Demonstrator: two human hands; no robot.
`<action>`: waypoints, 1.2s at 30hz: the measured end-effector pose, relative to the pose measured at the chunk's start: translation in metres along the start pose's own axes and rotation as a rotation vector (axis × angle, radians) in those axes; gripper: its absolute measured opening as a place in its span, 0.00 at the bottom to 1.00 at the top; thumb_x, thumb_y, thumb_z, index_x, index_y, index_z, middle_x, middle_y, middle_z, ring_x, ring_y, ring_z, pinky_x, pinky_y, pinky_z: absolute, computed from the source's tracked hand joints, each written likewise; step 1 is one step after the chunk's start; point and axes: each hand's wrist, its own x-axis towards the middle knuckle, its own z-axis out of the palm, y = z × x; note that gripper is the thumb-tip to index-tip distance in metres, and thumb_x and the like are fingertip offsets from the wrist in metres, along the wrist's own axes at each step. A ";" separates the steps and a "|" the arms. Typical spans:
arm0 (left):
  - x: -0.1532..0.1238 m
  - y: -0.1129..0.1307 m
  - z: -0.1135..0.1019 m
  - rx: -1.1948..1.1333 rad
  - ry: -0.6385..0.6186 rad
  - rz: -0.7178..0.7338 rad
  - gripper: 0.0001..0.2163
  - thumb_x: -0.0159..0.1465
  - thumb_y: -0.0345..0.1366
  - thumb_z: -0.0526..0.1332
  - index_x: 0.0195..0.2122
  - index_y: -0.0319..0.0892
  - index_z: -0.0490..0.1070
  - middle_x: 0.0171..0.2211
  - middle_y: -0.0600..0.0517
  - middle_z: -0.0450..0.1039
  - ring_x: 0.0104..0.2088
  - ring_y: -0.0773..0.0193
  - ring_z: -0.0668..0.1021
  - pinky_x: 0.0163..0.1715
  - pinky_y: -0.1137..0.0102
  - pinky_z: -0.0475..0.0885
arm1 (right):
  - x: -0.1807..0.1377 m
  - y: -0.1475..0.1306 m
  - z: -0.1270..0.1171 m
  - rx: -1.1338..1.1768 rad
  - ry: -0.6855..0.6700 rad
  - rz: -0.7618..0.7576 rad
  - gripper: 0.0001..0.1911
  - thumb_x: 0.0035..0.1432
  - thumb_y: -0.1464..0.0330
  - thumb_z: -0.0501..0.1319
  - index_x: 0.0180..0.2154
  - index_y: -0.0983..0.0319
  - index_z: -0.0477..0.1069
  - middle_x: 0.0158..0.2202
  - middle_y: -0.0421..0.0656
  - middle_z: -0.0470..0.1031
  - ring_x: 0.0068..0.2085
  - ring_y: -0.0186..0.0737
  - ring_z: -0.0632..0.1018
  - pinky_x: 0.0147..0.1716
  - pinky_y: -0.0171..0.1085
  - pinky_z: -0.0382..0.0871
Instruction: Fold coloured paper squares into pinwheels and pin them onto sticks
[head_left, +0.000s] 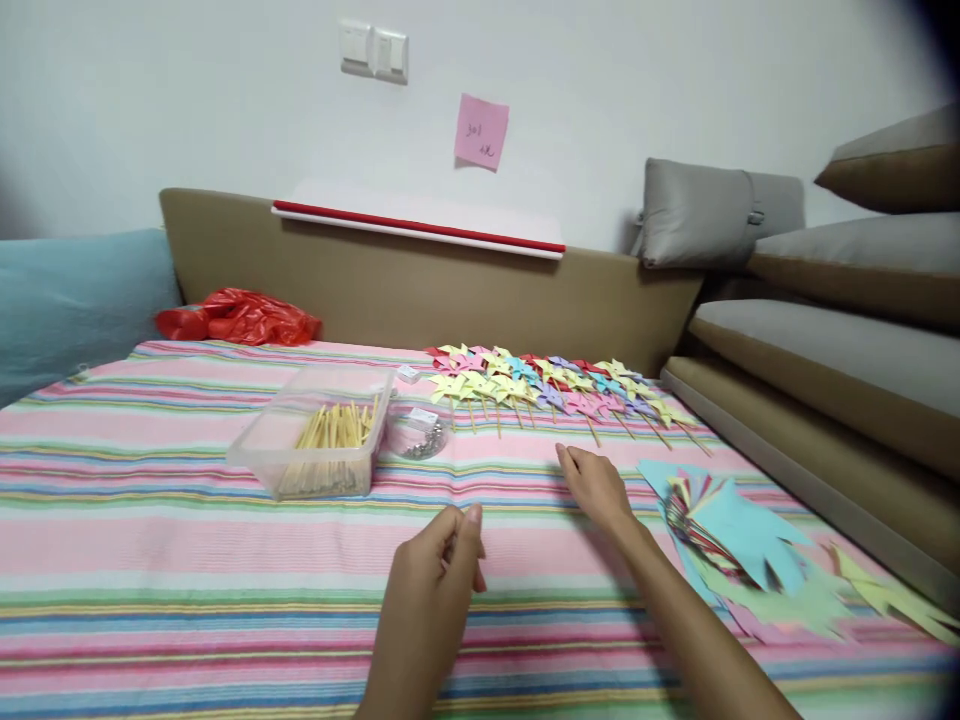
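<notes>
My left hand hovers over the striped cloth with its fingers curled in and the thumb pointing up. Nothing shows in it. Farther forward, my right hand has its fingers bent and pressed together, also with no object showing. Beyond it lie rows of colourful paper pinwheels on thin sticks. Right of that hand is a pile of cut paper sheets, light blue on top. A clear plastic box ahead of my left hand contains wooden sticks. Beside it sits a round clear container with small metal pieces.
The striped cloth covers the work surface. A red plastic bag lies at the back left by a blue cushion. Grey-brown cushions are stacked along the right, and a brown backrest stands against the wall.
</notes>
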 end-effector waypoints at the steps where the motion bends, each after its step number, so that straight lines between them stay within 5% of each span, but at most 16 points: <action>1: 0.001 -0.001 0.001 -0.007 0.001 0.018 0.25 0.68 0.59 0.50 0.24 0.45 0.63 0.20 0.55 0.66 0.23 0.63 0.68 0.27 0.69 0.61 | -0.012 0.014 -0.012 0.009 0.053 -0.004 0.23 0.72 0.58 0.46 0.31 0.60 0.73 0.29 0.44 0.78 0.34 0.43 0.79 0.35 0.39 0.67; 5: 0.006 -0.004 0.010 0.001 -0.037 0.056 0.24 0.68 0.59 0.51 0.25 0.45 0.65 0.21 0.55 0.66 0.25 0.63 0.69 0.28 0.69 0.61 | -0.052 0.080 -0.062 0.020 0.334 0.047 0.18 0.70 0.64 0.43 0.42 0.60 0.70 0.34 0.46 0.78 0.35 0.46 0.77 0.35 0.40 0.65; 8: 0.010 -0.003 0.025 0.033 -0.090 0.086 0.24 0.68 0.59 0.51 0.25 0.45 0.66 0.22 0.55 0.67 0.25 0.63 0.69 0.29 0.69 0.62 | -0.073 0.126 -0.083 0.000 0.492 0.042 0.17 0.66 0.58 0.51 0.47 0.61 0.69 0.44 0.52 0.77 0.45 0.52 0.76 0.43 0.45 0.67; 14: 0.012 0.001 0.048 0.148 -0.173 0.151 0.24 0.69 0.57 0.51 0.24 0.44 0.66 0.23 0.55 0.68 0.26 0.62 0.70 0.32 0.69 0.62 | -0.092 0.176 -0.074 -0.013 0.316 -0.114 0.24 0.62 0.51 0.59 0.49 0.61 0.73 0.51 0.53 0.78 0.52 0.56 0.76 0.53 0.51 0.68; 26: 0.012 0.002 0.054 0.181 -0.183 0.201 0.21 0.69 0.51 0.54 0.24 0.44 0.66 0.22 0.55 0.67 0.24 0.63 0.68 0.28 0.71 0.60 | -0.098 0.173 -0.086 0.014 0.237 0.005 0.19 0.67 0.62 0.51 0.43 0.62 0.79 0.45 0.50 0.83 0.46 0.48 0.81 0.44 0.41 0.69; 32: 0.001 0.009 0.072 0.350 -0.278 0.292 0.19 0.71 0.47 0.52 0.25 0.45 0.65 0.22 0.55 0.71 0.25 0.62 0.72 0.29 0.70 0.59 | -0.094 0.162 -0.085 -0.063 0.384 0.146 0.15 0.64 0.65 0.53 0.32 0.61 0.77 0.28 0.46 0.80 0.28 0.42 0.75 0.30 0.38 0.58; 36: -0.011 0.013 0.087 0.512 -0.473 0.387 0.17 0.72 0.44 0.50 0.29 0.45 0.68 0.26 0.53 0.75 0.29 0.60 0.76 0.30 0.69 0.58 | -0.092 0.159 -0.094 -0.129 0.608 0.279 0.16 0.63 0.65 0.54 0.40 0.65 0.79 0.33 0.53 0.82 0.31 0.47 0.76 0.31 0.39 0.56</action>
